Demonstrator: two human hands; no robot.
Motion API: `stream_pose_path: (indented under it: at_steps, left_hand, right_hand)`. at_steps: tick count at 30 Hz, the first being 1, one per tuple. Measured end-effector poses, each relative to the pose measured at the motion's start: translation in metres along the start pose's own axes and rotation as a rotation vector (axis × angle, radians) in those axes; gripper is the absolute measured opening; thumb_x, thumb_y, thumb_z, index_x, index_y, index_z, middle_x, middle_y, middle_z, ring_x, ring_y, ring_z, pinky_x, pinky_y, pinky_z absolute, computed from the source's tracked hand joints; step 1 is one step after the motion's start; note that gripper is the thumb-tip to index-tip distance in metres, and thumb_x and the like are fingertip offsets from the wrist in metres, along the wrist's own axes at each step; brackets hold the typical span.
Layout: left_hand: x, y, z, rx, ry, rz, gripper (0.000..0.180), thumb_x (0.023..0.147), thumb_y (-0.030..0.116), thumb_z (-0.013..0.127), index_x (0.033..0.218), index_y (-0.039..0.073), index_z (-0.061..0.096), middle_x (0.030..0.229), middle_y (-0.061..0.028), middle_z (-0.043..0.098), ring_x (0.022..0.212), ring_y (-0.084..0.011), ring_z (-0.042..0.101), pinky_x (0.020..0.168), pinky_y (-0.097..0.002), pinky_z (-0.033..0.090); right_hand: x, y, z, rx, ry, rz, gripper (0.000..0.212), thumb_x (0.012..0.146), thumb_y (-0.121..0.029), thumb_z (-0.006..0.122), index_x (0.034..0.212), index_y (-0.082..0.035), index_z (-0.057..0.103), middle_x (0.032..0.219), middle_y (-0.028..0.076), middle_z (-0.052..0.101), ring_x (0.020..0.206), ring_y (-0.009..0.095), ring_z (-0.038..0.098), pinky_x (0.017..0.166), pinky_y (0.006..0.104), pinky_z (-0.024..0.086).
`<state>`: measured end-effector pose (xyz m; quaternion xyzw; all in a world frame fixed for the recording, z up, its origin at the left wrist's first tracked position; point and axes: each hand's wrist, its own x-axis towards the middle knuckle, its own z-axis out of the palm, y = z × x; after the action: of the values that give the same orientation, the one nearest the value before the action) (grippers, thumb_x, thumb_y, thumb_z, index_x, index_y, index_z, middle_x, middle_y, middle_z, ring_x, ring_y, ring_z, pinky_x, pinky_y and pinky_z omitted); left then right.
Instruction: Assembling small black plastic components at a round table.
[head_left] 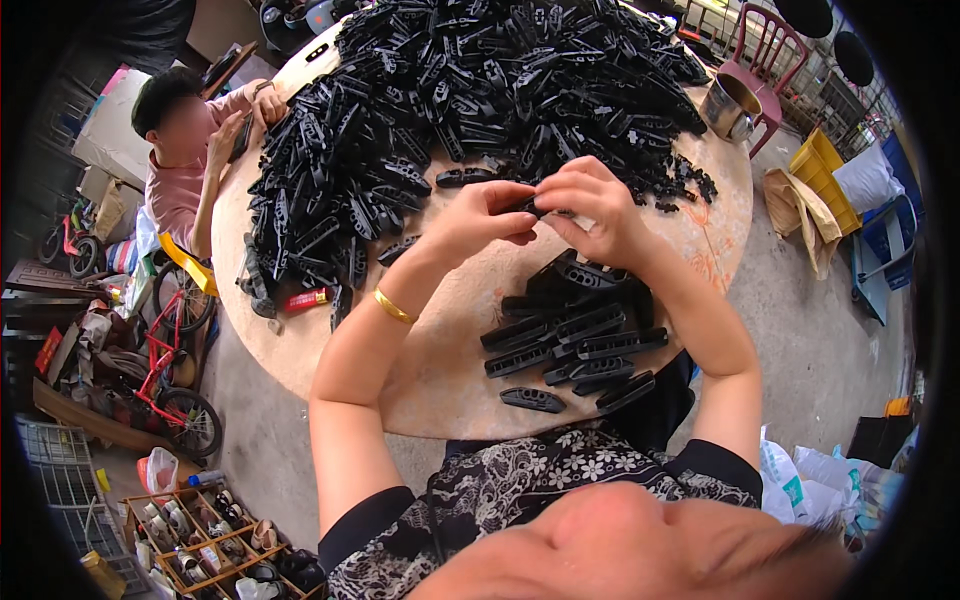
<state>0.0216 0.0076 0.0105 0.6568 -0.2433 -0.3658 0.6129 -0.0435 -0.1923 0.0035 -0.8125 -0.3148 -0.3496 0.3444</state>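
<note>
Both my hands meet above the table, fingers pinched round a small black plastic part (pixel 530 208). My left hand (pixel 478 216) grips its left side, with a gold bangle on that wrist. My right hand (pixel 598 212) closes on the other side; the fingers hide much of the part. Just beyond them lies a single black slotted plastic piece (pixel 466 177). Below my right hand, near the table's front edge, is a smaller group of similar black pieces (pixel 575 335), lying roughly in rows. A large heap of black pieces (pixel 440 85) covers the far and left side of the table.
The round table (pixel 440 390) has a pale stone-like top. A red tube (pixel 307 299) lies by the heap at left. At the far right edge stands a metal pot (pixel 731 105). Another person (pixel 180 150) sits at the left, hands at the heap. A red chair (pixel 765 65) stands behind the pot.
</note>
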Motion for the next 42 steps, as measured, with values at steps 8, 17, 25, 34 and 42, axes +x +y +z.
stream_pose_path:
  at_steps: [8,17,25,34,42]
  left_hand:
    - [0.001,-0.014,0.015,0.429,0.169,0.301,0.038,0.079,0.006,0.064,0.114,-0.008,0.057,0.100,-0.0135,0.066,0.080,-0.0126,0.063,0.072,-0.0250,0.051]
    - [-0.015,0.015,0.030,0.704,0.015,0.320,0.040,0.077,0.005,0.066,0.116,0.002,0.059,0.099,-0.0105,0.066,0.089,-0.0144,0.063,0.077,-0.0284,0.050]
    - [-0.014,0.010,0.025,0.518,-0.182,0.490,0.035,0.081,0.017,0.069,0.114,0.007,0.062,0.106,-0.0099,0.063,0.094,-0.0217,0.060,0.082,-0.0325,0.049]
    - [0.010,-0.023,-0.049,1.347,0.569,0.301,0.032,0.074,0.005,0.067,0.105,0.000,0.061,0.103,-0.0151,0.062,0.102,-0.0312,0.053,0.091,-0.0381,0.042]
    - [0.008,-0.007,-0.030,0.915,0.656,0.445,0.020,0.076,0.004,0.066,0.095,0.001,0.060,0.086,-0.0071,0.062,0.072,-0.0174,0.057,0.066,-0.0283,0.046]
  right_hand:
    - [-0.008,0.009,-0.002,0.387,-0.229,0.565,0.037,0.073,-0.013,0.076,0.105,0.001,0.065,0.093,0.014,0.069,0.078,0.015,0.064,0.073,0.0275,0.050]
    - [-0.010,0.027,-0.013,0.924,-0.158,0.762,0.032,0.091,-0.018,0.060,0.117,0.002,0.057,0.098,0.007,0.066,0.076,0.010,0.061,0.074,0.0237,0.049]
    - [-0.017,0.030,-0.011,-0.102,-0.240,0.372,0.019,0.080,-0.006,0.060,0.098,-0.003,0.065,0.087,0.009,0.063,0.073,0.022,0.063,0.065,0.0308,0.050]
    - [-0.024,0.016,-0.001,-0.408,-0.390,0.279,0.016,0.073,-0.001,0.059,0.088,-0.006,0.062,0.091,0.008,0.055,0.086,0.025,0.059,0.071,0.0352,0.051]
    - [-0.016,0.018,-0.012,-0.338,-0.421,0.335,0.013,0.071,-0.010,0.068,0.081,-0.006,0.059,0.085,0.007,0.055,0.083,0.025,0.060,0.070,0.0364,0.050]
